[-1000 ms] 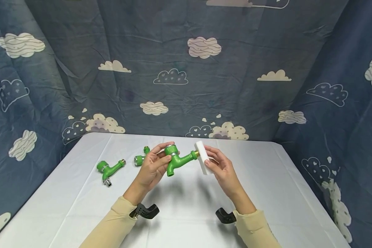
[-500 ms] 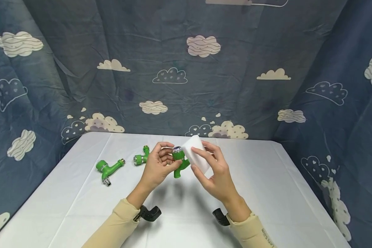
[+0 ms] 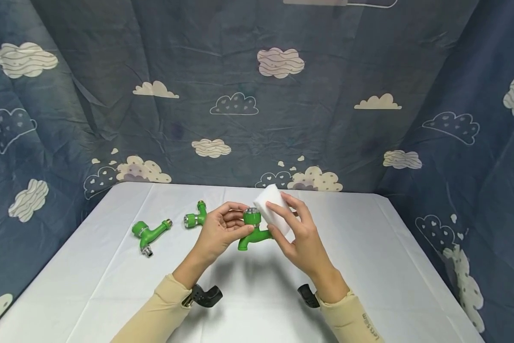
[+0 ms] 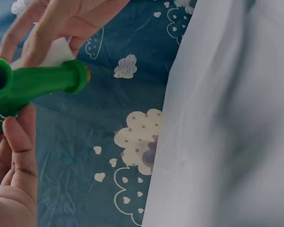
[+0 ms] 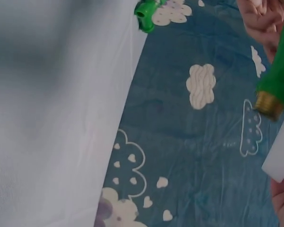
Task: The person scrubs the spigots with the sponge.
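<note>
My left hand (image 3: 219, 229) pinches a green tap (image 3: 257, 235) above the bench (image 3: 381, 267) while my right hand (image 3: 303, 240) grips the white sponge (image 3: 266, 200) just beside it, so a hard sideways push from the sponge could twist the tap loose and drop it.

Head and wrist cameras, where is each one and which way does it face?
Head: on the person's head, facing forward and down over the table; left hand, right hand and sleeves show.
Left wrist: on that wrist, facing its hand's work, the held green tap; both hands partly show.
Right wrist: on that wrist, facing the tap's brass end and white block; both hands partly show.
Shared: both wrist views include tap, block and cloud-patterned backdrop.
</note>
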The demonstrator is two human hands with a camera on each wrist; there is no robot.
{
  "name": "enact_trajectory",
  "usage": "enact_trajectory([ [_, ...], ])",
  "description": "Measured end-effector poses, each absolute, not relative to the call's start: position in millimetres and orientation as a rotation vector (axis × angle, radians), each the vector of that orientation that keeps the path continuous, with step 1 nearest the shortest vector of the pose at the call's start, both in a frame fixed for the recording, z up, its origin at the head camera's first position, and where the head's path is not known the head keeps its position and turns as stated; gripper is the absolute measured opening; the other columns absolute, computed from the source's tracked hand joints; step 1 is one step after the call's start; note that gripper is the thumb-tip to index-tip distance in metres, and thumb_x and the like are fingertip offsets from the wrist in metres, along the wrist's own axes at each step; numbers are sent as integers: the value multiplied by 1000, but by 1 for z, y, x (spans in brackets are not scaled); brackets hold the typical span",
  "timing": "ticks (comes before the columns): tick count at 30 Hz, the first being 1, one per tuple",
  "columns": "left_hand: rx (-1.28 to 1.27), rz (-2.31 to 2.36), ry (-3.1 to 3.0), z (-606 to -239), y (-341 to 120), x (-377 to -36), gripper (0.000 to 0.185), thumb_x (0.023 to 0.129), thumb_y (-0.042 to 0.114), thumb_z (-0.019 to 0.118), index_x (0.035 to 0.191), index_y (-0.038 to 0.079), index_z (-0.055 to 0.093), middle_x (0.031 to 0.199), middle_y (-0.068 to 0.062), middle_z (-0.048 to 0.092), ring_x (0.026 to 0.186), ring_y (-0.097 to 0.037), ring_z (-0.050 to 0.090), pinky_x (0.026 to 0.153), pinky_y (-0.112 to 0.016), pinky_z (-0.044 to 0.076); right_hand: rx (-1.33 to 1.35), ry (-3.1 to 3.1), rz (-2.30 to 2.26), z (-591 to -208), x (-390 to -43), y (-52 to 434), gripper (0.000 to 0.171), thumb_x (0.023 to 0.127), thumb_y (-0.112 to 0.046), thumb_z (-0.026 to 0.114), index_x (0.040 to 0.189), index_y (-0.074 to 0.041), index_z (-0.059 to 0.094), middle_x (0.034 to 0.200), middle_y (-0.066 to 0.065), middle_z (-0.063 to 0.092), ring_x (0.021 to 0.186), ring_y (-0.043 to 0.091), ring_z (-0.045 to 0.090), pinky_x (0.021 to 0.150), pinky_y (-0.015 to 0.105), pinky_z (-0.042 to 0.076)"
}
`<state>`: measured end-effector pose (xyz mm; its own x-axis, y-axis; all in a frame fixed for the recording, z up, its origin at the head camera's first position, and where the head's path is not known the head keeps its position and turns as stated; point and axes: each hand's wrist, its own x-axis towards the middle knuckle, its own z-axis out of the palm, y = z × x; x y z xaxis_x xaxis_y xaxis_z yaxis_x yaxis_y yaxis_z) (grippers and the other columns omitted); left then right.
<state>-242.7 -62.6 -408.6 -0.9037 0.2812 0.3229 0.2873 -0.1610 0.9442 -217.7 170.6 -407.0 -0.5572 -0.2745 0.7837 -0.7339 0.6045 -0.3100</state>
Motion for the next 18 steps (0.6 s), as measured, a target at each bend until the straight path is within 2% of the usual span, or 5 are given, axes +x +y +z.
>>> enact_trajectory([
  [6, -632, -2302, -2072, -410, -64, -247, 44, 89, -4, 81, 130, -3, 63, 107, -1, 77, 87, -10, 76, 79, -23, 65, 741, -2102, 889, -403, -217, 172, 58, 91, -6, 84, 144, -18, 66, 155, 19, 50, 132, 36, 59, 90, 49, 60],
  [9, -602, -2296, -2092, -414, -66, -250, 43, 89, -4, 82, 129, -1, 64, 107, -2, 78, 87, -10, 77, 81, -25, 66, 809, -2110, 903, -406, -217, 167, 57, 91, -5, 84, 144, -19, 66, 156, 19, 49, 137, 36, 56, 93, 48, 61],
  [15, -633, -2302, -2092, -417, -67, -253, 44, 89, -4, 83, 129, -3, 64, 112, -13, 79, 88, -11, 78, 81, -25, 66, 865, -2157, 808, -415, -219, 162, 57, 91, -9, 86, 143, -21, 66, 156, 22, 48, 143, 38, 51, 98, 45, 61],
  [18, -647, -2313, -2083, -417, -68, -253, 45, 89, -4, 83, 129, -5, 63, 110, -10, 79, 87, -11, 78, 81, -25, 66, 838, -2166, 772, -416, -222, 164, 57, 91, -10, 86, 143, -20, 66, 155, 24, 49, 142, 40, 52, 100, 47, 62],
])
